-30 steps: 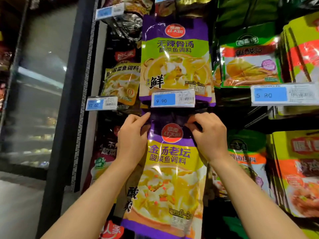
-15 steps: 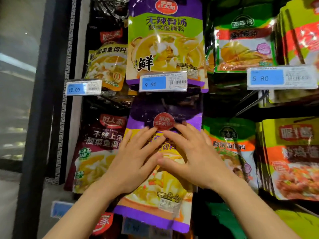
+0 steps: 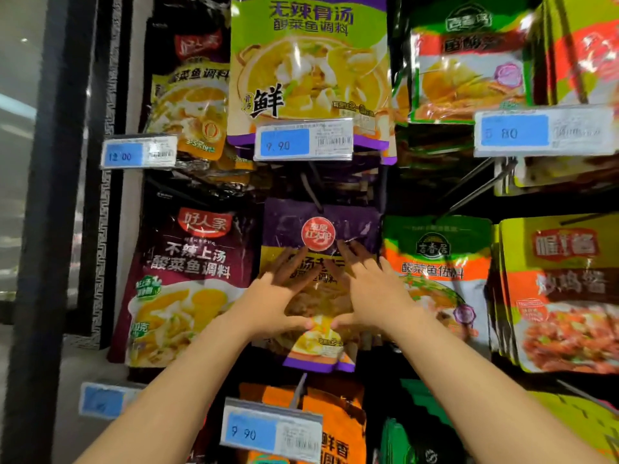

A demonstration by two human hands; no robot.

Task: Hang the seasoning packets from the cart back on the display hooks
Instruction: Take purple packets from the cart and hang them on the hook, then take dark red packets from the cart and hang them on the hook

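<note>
A grocery shop aisle, at a hanging display of seasoning packets.

Rows of printed sauce and seasoning packets (image 3: 310, 61) hang from metal display hooks (image 3: 475, 189) on a dark rack, several deep on the right. Clear price tag holders with blue labels sit at the hook ends: one reads 9.90 (image 3: 303, 139), one to the left 12.00 (image 3: 139, 151), one to the right 5.80 (image 3: 542, 132). At far left, a black-framed glass door (image 3: 20, 162) reflects store lighting.
</note>
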